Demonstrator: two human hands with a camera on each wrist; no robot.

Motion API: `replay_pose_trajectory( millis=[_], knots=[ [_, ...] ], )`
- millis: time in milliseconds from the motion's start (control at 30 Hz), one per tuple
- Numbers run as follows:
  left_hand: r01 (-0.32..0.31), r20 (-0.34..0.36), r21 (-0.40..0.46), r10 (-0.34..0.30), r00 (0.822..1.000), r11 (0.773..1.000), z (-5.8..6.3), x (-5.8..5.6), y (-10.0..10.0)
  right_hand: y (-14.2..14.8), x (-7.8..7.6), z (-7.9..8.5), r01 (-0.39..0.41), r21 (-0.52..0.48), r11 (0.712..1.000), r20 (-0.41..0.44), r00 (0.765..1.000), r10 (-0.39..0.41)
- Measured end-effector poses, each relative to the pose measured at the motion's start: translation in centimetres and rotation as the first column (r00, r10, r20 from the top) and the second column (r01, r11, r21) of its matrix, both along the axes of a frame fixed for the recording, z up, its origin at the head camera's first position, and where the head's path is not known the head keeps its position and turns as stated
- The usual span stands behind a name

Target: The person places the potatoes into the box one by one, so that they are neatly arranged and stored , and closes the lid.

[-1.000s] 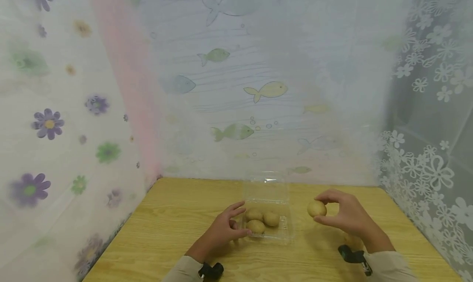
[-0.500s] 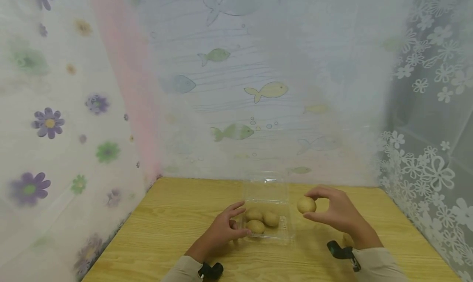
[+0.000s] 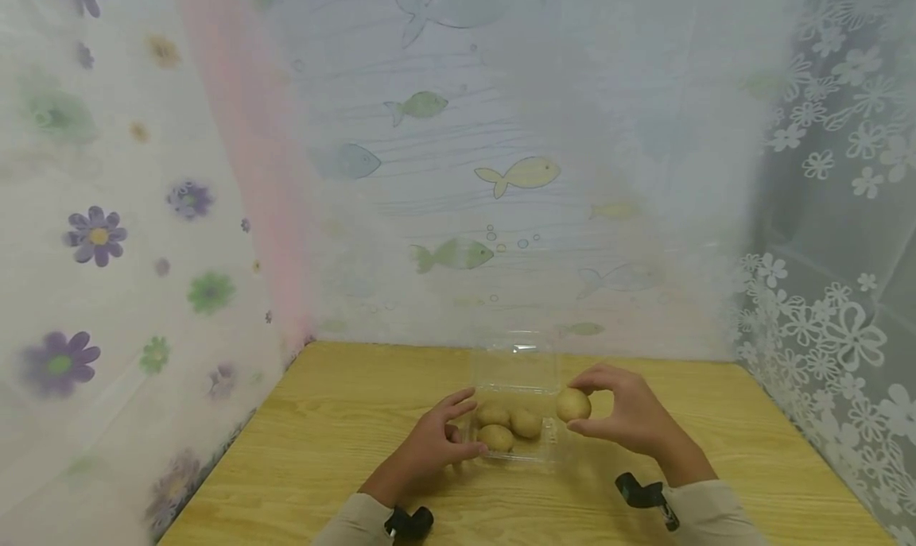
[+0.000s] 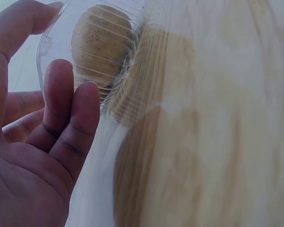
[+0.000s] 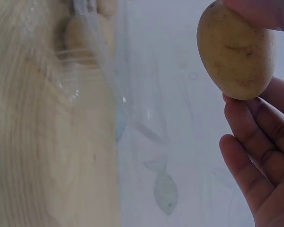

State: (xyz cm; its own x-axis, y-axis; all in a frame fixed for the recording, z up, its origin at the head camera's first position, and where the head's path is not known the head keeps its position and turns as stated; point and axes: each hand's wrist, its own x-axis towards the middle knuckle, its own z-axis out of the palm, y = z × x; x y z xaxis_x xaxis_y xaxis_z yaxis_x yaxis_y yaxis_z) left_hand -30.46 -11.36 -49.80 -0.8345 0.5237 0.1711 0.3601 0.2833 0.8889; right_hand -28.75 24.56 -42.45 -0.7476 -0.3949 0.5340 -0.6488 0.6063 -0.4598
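Note:
Between thumb and fingertips, my right hand (image 3: 630,417) pinches a potato (image 3: 573,405) in the air, just off the right side of a clear plastic clamshell box (image 3: 533,457). Its smooth tan skin with a small dark mark shows in the right wrist view. Three potatoes (image 3: 495,439) lie grouped in the left and middle part of the box. The hinged lid (image 3: 514,367) stands up at the back. My left hand (image 3: 429,448) holds the box at its left side, thumb at the front corner; ribbed plastic and one potato (image 4: 102,42) show beside its fingers.
The box stands on a wood-grain table (image 3: 343,427). Behind it rises a pale curtain with fish (image 3: 454,254); flower-patterned sheets close off the left and right sides. Each wrist wears a black camera mount (image 3: 409,522).
My right hand has carried the potato leftward, up to the box's right edge. A potato on the table that showed beside the right wrist is now hidden. My left hand has kept its place.

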Motion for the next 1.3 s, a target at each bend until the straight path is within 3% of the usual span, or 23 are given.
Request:
replay_pose_trajectory(
  millis=[367, 600, 900, 1300],
  knots=[
    [0.0, -0.013, -0.015, -0.001, 1.0, 1.0, -0.2, -0.3, 0.0, -1.8, 0.0, -0.8, -0.035, 0.011, 0.999, 0.031, 0.999, 0.035],
    [-0.009, 0.024, -0.005, 0.009, 1.0, 1.0, 0.3, 0.0, 0.1, -2.8, -0.1, -1.3, -0.033, 0.053, 0.998, 0.075, 0.997, 0.029],
    [-0.004, 0.011, -0.006, 0.004, 1.0, 1.0, 0.1, -0.1, 0.1, -3.6, -0.1, -1.7, -0.129, 0.055, 0.99, 0.14, 0.983, 0.12],
    [-0.002, 0.007, -0.001, 0.002, 1.0, 1.0, 0.1, 0.0, 0.1, -3.9, 0.0, -2.2, -0.124, 0.119, 0.985, 0.244, 0.965, 0.092]
  ],
)
